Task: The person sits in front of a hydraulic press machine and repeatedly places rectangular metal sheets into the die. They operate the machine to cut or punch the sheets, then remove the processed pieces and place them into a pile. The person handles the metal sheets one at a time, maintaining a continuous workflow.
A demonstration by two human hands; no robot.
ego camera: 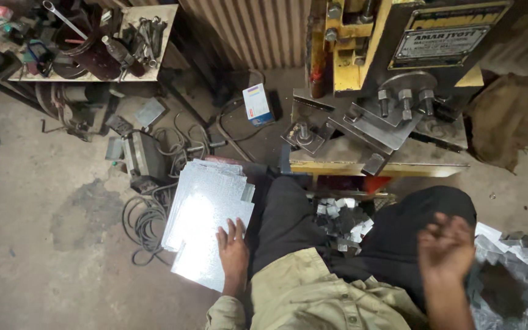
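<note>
- Left hand (pixel 233 250) lies flat, fingers spread, on the stack of shiny embossed metal sheets (pixel 206 214).
- Right hand (pixel 446 247), blurred, hangs loose and empty above the dark trouser knee (pixel 423 214).

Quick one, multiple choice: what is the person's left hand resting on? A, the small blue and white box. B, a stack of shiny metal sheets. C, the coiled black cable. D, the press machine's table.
B: the left hand lies flat on the lower right edge of the stack of shiny metal sheets on the floor beside the person's leg.

Single head view, steeply downward, close over lap, facing yellow press machine (pixel 392 73).
</note>
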